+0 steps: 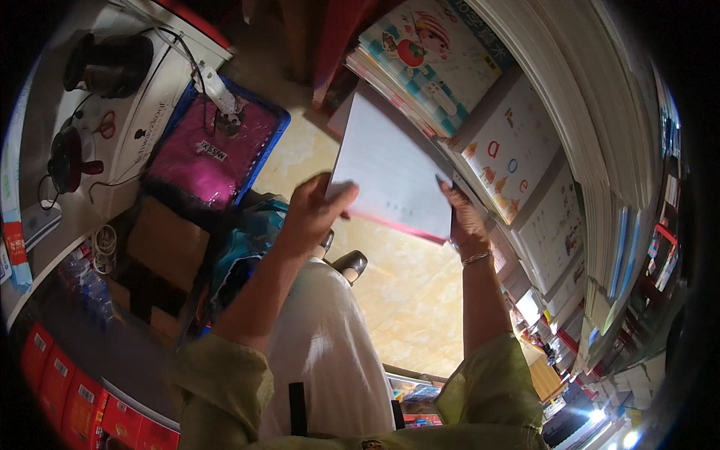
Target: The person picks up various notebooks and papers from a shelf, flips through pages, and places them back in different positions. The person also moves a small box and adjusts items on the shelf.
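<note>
Between my hands is a stack of thin white-covered booklets (388, 163) with a pinkish lower edge, held out above the floor. My left hand (320, 205) pinches its left side, thumb on top of the cover. On the opposite side my right hand (467, 214) grips the edge, a bracelet around the wrist. The stack's far right side lies close against a shelf of children's workbooks; whether it touches them I cannot tell. Small print on the white cover is too blurred to make out.
Workbooks with a cartoon cover (433, 50) and a lettered workbook (506, 152) line the right shelf, beside tall paper stacks (585, 101). At left are a blue crate (275, 135) with a pink plastic package (197, 152), a cardboard box (166, 242), scissors (106, 125) and red boxes (59, 368).
</note>
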Action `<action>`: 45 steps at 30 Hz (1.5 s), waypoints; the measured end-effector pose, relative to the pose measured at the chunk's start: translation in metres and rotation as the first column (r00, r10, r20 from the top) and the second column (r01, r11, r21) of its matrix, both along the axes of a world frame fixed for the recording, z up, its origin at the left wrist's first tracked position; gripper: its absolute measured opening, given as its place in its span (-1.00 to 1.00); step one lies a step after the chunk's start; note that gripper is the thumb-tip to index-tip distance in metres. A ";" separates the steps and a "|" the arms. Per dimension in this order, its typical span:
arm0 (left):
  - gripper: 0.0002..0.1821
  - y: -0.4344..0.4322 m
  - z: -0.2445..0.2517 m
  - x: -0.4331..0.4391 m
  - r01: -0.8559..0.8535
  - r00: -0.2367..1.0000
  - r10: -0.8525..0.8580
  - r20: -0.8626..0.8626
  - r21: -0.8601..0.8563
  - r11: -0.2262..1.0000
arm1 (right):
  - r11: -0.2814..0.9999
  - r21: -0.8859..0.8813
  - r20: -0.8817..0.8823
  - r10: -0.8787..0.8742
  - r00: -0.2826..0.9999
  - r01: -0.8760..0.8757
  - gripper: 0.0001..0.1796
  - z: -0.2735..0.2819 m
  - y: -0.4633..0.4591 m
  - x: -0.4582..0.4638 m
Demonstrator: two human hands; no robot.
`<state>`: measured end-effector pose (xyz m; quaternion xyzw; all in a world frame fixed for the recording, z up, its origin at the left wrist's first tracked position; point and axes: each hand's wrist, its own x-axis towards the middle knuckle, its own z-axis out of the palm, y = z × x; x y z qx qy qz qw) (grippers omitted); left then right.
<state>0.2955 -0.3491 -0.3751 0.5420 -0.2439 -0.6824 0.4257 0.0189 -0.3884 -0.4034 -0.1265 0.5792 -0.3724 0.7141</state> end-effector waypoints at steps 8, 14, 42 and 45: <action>-0.38 0.137 0.004 -0.048 -0.513 0.676 0.647 -0.352 0.404 0.757 | 0.999 -0.019 0.096 0.045 0.994 -0.044 -0.39 0.034 0.129 0.070; -0.39 0.211 0.078 -0.020 -0.510 0.735 0.635 -0.236 0.424 0.748 | 0.983 0.178 0.201 0.006 0.980 -0.043 -0.31 0.118 0.224 0.081; -0.20 0.223 0.361 0.009 0.249 0.924 -0.196 -0.328 0.128 0.960 | 0.977 -0.154 0.229 -0.112 0.967 0.150 -0.30 0.385 0.317 -0.067; -0.33 0.214 0.366 0.003 0.179 0.931 -0.127 -0.342 0.125 0.976 | 0.975 -0.143 0.211 -0.136 0.968 0.168 -0.36 0.380 0.314 -0.062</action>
